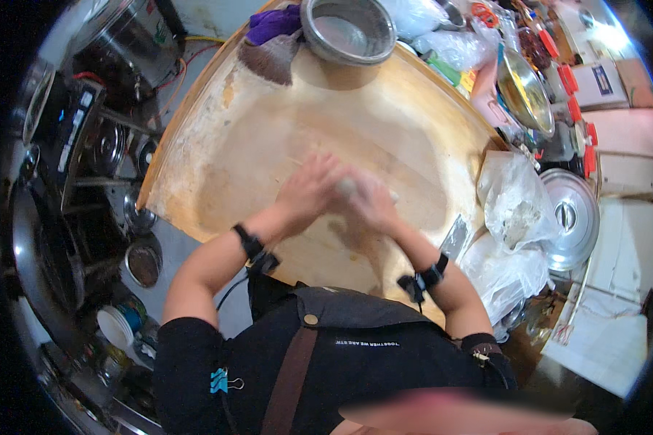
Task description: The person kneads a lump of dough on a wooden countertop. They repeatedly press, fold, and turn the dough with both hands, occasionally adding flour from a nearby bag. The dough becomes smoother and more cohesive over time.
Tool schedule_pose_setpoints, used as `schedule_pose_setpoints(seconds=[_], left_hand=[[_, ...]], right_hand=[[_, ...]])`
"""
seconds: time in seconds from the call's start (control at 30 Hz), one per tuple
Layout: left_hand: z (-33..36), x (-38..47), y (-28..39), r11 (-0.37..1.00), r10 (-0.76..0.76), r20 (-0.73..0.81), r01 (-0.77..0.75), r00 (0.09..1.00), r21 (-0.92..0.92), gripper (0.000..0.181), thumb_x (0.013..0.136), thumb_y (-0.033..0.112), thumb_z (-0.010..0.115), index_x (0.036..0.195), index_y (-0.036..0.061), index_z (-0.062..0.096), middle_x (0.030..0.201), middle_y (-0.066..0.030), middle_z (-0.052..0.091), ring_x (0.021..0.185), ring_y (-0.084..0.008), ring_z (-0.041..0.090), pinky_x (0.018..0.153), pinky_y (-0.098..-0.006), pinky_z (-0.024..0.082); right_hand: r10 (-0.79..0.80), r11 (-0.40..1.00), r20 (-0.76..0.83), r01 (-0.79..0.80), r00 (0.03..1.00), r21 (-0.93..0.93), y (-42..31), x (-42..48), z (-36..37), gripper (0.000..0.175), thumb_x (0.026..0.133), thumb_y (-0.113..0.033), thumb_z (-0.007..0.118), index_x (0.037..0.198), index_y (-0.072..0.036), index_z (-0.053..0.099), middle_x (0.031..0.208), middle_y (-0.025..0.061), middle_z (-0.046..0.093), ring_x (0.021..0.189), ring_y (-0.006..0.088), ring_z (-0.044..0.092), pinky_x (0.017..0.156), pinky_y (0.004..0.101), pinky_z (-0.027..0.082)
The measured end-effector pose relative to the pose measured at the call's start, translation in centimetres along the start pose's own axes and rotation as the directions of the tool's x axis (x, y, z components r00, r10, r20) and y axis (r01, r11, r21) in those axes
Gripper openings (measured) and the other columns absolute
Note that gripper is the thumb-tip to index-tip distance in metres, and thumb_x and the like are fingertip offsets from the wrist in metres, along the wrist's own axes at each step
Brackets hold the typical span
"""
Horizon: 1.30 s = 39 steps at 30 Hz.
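Both hands are close together over the floured wooden work board (pixel 261 179), blurred by motion. My left hand (pixel 311 185) is stretched out flat, its fingers reaching towards the right hand; whether it grips anything cannot be told. My right hand (pixel 373 200) is curled over a small whitish lump of what looks like dough (pixel 346 187), which shows between the two hands. A bit of the same pale stuff shows at the outer side of the right hand. Its underside is hidden by the fingers.
A metal bowl (pixel 350 32), a brush (pixel 272 57) and a purple cloth (pixel 272 24) lie at the board's far end. A metal scraper (pixel 455 237) and plastic bags (pixel 517 204) are at right, beside a pot lid (pixel 567 217). Metal cookware (pixel 143 265) stands left.
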<state>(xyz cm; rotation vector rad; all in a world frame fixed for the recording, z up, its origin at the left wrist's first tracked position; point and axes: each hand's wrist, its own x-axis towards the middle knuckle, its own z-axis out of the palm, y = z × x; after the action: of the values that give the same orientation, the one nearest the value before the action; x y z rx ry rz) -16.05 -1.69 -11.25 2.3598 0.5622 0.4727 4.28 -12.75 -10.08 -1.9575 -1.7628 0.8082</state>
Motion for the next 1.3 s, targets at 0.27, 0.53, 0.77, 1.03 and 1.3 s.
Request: schedule_pose_setpoints(seconds=[0.27,0.53,0.77,1.03,1.3], left_hand=[[3.0,-11.3,0.7,0.943,-0.196,-0.035,0.198,0.980,0.268,0.084,0.095,0.047,0.062,0.161,0.0051,0.030,0.167,-0.0107,0.031,0.156,-0.0293,0.024,0.127,-0.0505,0.017],[0.0,-2.5,-6.7,0.752,-0.434,-0.331,0.539,0.838,0.378,0.073,0.102,0.046,0.049,0.163,0.0118,0.028,0.170,-0.0099,0.024,0.158,-0.0302,0.017,0.128,-0.0506,0.009],[-4.5,1.9,-13.5,0.740,-0.406,-0.426,0.565,0.808,0.365,0.059,0.107,0.045,0.039,0.160,0.0196,0.036,0.168,-0.0099,0.029,0.158,-0.0318,0.016,0.128,-0.0526,0.008],[-3.7,-12.2,-3.4,0.944,-0.202,-0.056,0.210,0.978,0.255,0.066,0.101,0.038,0.055,0.158,0.0100,0.037,0.165,-0.0117,0.034,0.157,-0.0316,0.021,0.127,-0.0519,0.012],[-2.1,-13.7,-5.7,0.815,-0.331,-0.069,0.323,0.941,0.481,0.063,0.104,0.042,0.047,0.155,0.0052,0.042,0.165,-0.0103,0.035,0.156,-0.0275,0.024,0.126,-0.0519,0.016]], right_hand=[[-0.478,0.734,0.075,0.445,0.875,-0.512,-1.9,0.0,6.1,0.077,0.090,-0.060,0.062,0.152,-0.017,0.049,0.159,0.0077,0.042,0.148,0.0340,0.035,0.119,0.0636,0.018],[-0.265,0.848,0.022,0.244,0.964,-0.470,-5.4,15.3,4.5,0.059,0.098,-0.057,0.051,0.138,-0.015,0.060,0.154,0.0120,0.049,0.146,0.0322,0.040,0.116,0.0643,0.026],[-0.163,0.808,-0.303,-0.049,0.939,-0.587,-9.1,21.8,5.3,0.066,0.103,-0.059,0.039,0.139,-0.007,0.057,0.155,0.0222,0.046,0.150,0.0368,0.035,0.119,0.0667,0.020],[-0.369,0.764,0.120,0.375,0.921,-0.525,-9.3,1.6,7.9,0.085,0.094,-0.062,0.058,0.157,-0.008,0.040,0.161,0.0135,0.040,0.152,0.0348,0.029,0.120,0.0637,0.014],[-0.546,0.621,0.147,0.515,0.825,-0.591,-8.4,8.5,10.3,0.085,0.083,-0.063,0.067,0.153,-0.020,0.047,0.157,0.0072,0.045,0.149,0.0295,0.035,0.118,0.0628,0.017]])
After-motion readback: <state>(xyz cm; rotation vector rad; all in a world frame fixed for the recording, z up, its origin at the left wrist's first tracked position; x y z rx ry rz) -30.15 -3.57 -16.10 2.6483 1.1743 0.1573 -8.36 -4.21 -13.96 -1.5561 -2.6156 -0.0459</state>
